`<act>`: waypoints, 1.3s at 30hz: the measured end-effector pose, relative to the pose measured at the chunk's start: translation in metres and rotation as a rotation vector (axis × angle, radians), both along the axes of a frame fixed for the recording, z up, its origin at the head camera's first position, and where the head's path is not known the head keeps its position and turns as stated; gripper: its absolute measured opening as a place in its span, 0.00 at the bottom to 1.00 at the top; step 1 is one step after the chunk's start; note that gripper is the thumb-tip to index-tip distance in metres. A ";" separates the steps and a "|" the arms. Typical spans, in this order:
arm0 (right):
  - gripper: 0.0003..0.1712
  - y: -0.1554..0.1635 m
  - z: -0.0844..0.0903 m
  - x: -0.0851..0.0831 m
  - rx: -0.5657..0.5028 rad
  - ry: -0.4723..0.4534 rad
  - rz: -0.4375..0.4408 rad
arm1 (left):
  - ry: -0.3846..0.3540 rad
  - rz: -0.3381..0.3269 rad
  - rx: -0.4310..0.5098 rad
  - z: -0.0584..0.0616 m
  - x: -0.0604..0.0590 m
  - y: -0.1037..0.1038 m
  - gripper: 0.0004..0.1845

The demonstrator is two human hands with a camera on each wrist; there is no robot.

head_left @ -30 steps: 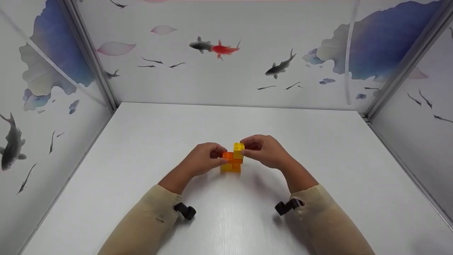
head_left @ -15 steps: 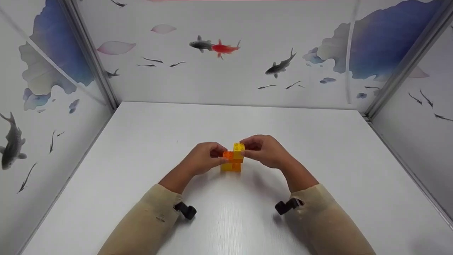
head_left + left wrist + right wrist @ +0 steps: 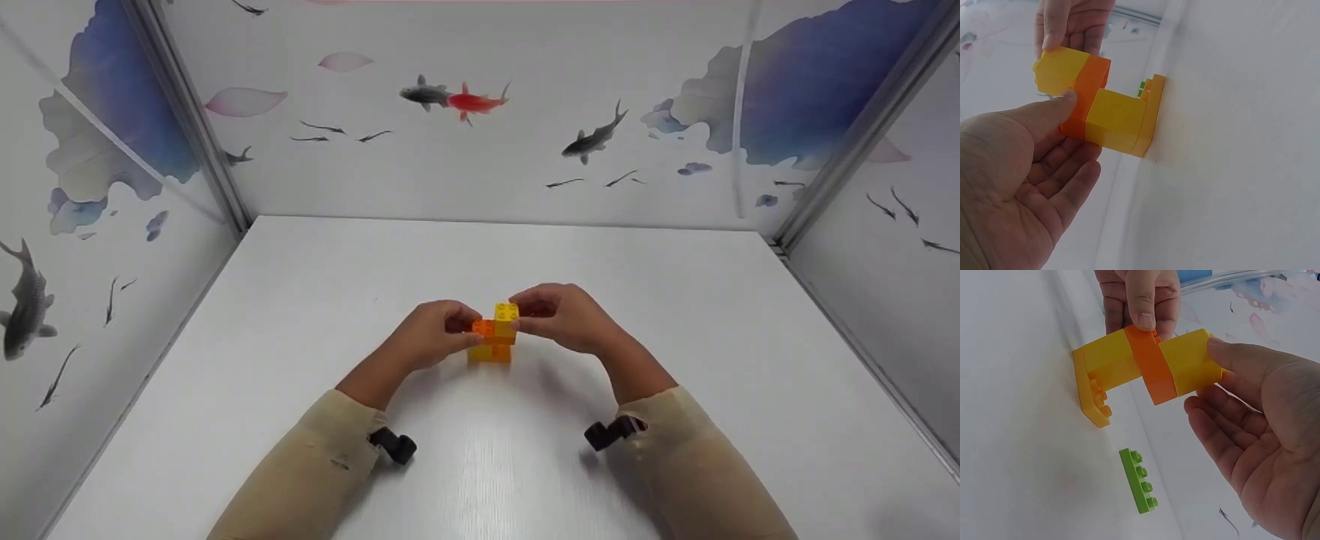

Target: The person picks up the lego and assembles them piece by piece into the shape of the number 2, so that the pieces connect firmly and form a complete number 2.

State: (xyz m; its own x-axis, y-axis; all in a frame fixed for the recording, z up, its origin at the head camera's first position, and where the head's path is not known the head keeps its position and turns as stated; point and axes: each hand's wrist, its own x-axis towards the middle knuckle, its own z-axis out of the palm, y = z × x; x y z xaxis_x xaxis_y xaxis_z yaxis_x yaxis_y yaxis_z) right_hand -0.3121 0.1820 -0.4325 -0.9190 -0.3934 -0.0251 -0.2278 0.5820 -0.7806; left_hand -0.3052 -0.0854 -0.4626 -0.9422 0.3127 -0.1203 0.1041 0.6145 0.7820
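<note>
A small stack of toy building bricks stands upright at the middle of the table. Its lowest piece is a flat light-orange brick (image 3: 1085, 389), with a yellow block (image 3: 1116, 118) on one end. Across that block lies an orange brick (image 3: 1152, 371), overhanging to the right. On the overhanging end sits the upper yellow block (image 3: 505, 321). My left hand (image 3: 433, 335) pinches the orange brick between thumb and fingers. The upper yellow block is pinched by my right hand (image 3: 561, 319), thumb tip on its near side. The fingertips behind the bricks are partly hidden.
A narrow green brick (image 3: 1139, 481) lies on the white table (image 3: 480, 465) beyond the stack, hidden in the head view. Printed white panels (image 3: 480, 180) enclose the table at the back and both sides. Black wrist cameras (image 3: 394, 446) jut inward from the sleeves.
Both hands keep their grips and the stack stays almost still. The right wrist has shifted very slightly to the right.
</note>
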 end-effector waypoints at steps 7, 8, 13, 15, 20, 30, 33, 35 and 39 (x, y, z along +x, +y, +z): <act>0.23 0.016 -0.003 -0.011 -0.042 -0.005 -0.090 | -0.004 0.008 -0.014 0.000 0.000 0.002 0.18; 0.23 0.020 -0.005 -0.014 -0.041 -0.014 -0.106 | -0.006 0.008 -0.013 0.000 0.000 0.002 0.18; 0.26 0.034 -0.019 -0.025 -0.022 -0.048 -0.171 | 0.007 -0.009 -0.006 -0.002 0.002 0.002 0.18; 0.26 0.036 -0.023 -0.029 -0.010 -0.063 -0.199 | 0.016 -0.016 -0.008 -0.002 0.002 0.001 0.18; 0.25 0.037 -0.035 -0.037 0.008 -0.127 -0.256 | 0.035 -0.027 -0.013 -0.002 0.001 0.001 0.18; 0.27 0.038 -0.059 -0.043 -0.008 -0.165 -0.274 | 0.021 -0.023 -0.014 -0.001 0.002 0.001 0.19; 0.26 0.037 -0.063 -0.042 0.019 -0.138 -0.254 | 0.037 -0.026 -0.018 -0.002 0.002 0.001 0.19; 0.25 0.036 -0.065 -0.041 0.046 -0.126 -0.243 | 0.048 -0.029 -0.019 -0.001 0.002 0.001 0.19; 0.22 0.035 -0.066 -0.040 0.074 -0.124 -0.244 | 0.054 -0.033 -0.011 -0.001 0.003 0.002 0.19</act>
